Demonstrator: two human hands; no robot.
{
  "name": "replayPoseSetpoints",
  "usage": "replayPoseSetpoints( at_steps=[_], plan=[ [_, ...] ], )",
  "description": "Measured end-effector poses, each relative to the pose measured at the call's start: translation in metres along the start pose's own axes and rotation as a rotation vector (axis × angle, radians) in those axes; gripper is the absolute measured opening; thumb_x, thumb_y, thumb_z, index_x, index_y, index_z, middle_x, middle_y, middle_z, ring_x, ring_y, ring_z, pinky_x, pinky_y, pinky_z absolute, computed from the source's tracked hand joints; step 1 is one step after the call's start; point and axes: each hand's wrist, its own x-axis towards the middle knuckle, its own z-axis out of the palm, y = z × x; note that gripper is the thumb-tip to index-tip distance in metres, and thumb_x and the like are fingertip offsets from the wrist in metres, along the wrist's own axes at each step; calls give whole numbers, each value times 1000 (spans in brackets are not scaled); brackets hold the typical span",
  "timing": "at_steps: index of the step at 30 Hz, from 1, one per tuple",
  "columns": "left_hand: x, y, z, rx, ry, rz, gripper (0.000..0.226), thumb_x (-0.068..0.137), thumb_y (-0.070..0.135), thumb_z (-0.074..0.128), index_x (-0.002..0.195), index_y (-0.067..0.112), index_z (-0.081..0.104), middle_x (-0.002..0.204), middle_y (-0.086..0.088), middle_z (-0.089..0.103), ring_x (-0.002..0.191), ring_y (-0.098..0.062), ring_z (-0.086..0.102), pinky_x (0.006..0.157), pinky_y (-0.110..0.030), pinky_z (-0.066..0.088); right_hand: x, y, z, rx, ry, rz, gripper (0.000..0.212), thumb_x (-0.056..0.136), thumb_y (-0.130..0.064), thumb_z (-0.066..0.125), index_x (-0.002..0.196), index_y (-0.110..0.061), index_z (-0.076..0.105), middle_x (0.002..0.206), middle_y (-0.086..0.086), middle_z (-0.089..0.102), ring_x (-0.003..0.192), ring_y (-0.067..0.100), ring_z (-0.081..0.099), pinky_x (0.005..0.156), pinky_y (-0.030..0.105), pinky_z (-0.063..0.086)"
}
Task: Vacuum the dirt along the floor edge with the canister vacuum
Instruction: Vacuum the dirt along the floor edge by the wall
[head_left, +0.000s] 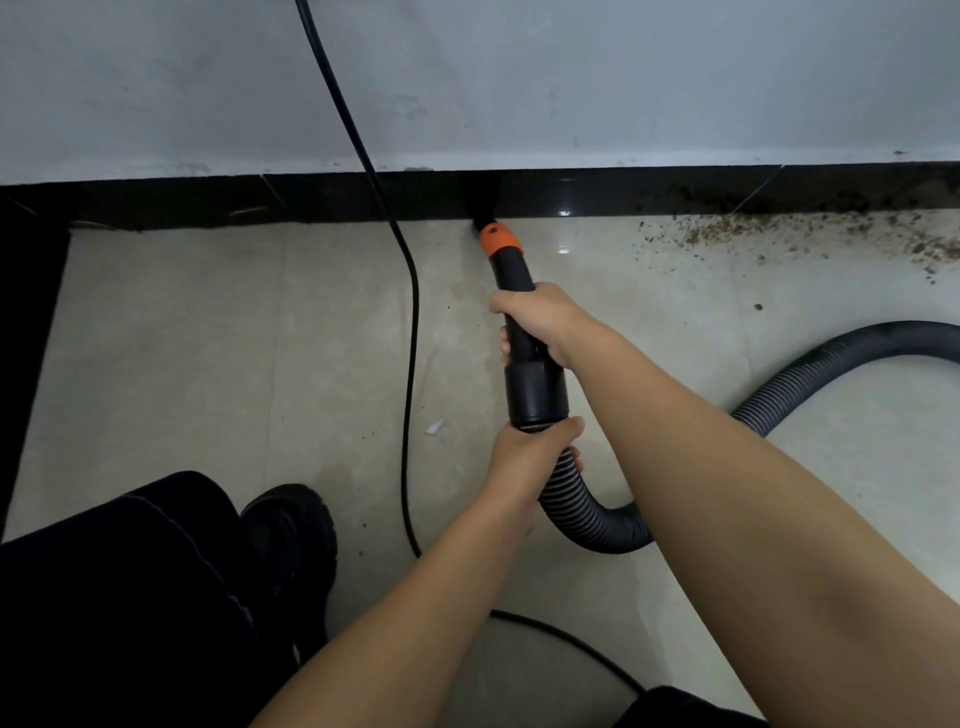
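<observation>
A black vacuum wand (511, 270) with an orange collar (500, 240) points at the black skirting (311, 200), its tip touching the floor edge. My right hand (540, 322) grips the wand's middle. My left hand (530, 457) grips the ribbed grey hose (587, 514) just below the black cuff (535, 392). Brown dirt (779, 234) lies scattered along the floor edge to the right of the tip. The canister itself is out of view.
A black power cable (410, 332) hangs down the wall and runs across the tiles left of the wand. The hose loops away to the right (831, 364). My dark trouser leg and shoe (291, 530) are at lower left. A white scrap (434, 426) lies on the tile.
</observation>
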Motion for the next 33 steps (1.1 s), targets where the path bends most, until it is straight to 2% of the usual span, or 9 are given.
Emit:
replayPoseSetpoints(
  at_steps=[6, 13, 17, 21, 28, 33],
  plan=[
    [-7, -3, -5, -57, 5, 6, 19, 79, 11, 72, 92, 9, 59, 60, -5, 62, 52, -16, 59, 58, -26, 50, -5, 0, 13, -53, -48, 19, 11, 87, -9, 59, 86, -5, 49, 58, 11, 52, 44, 20, 50, 45, 27, 50],
    [-28, -27, 32, 143, -163, -69, 15, 81, 11, 70, 89, 9, 57, 62, -9, 59, 51, -18, 57, 52, -24, 48, -33, 36, -60, 138, 202, 52, 14, 88, -8, 58, 86, -5, 44, 55, 12, 48, 34, 20, 47, 42, 27, 48],
    [-38, -39, 54, 264, -283, -122, 15, 81, 8, 69, 90, 7, 57, 58, -8, 57, 46, -16, 56, 49, -22, 48, -56, 60, -103, 247, 331, 97, 13, 87, -9, 58, 85, -6, 45, 57, 11, 51, 38, 20, 49, 47, 30, 49],
    [-42, -50, 74, 357, -369, -144, 13, 82, 6, 68, 82, 8, 55, 56, -8, 55, 43, -15, 54, 45, -19, 45, -70, 80, -137, 343, 402, 121, 11, 86, -9, 58, 85, -6, 47, 59, 11, 52, 39, 20, 50, 51, 31, 50],
    [-38, -64, 116, 429, -393, -149, 14, 82, 4, 67, 84, 8, 54, 60, -9, 54, 42, -14, 53, 43, -19, 45, -77, 97, -186, 419, 465, 103, 11, 86, -9, 57, 91, -5, 47, 58, 11, 52, 40, 20, 49, 46, 28, 50],
    [-36, -65, 138, 459, -357, -136, 15, 82, 6, 68, 88, 8, 55, 64, -8, 55, 49, -17, 55, 44, -19, 47, -75, 95, -206, 427, 418, 106, 11, 86, -9, 56, 88, -6, 47, 59, 10, 51, 38, 19, 49, 44, 26, 50]
  ],
)
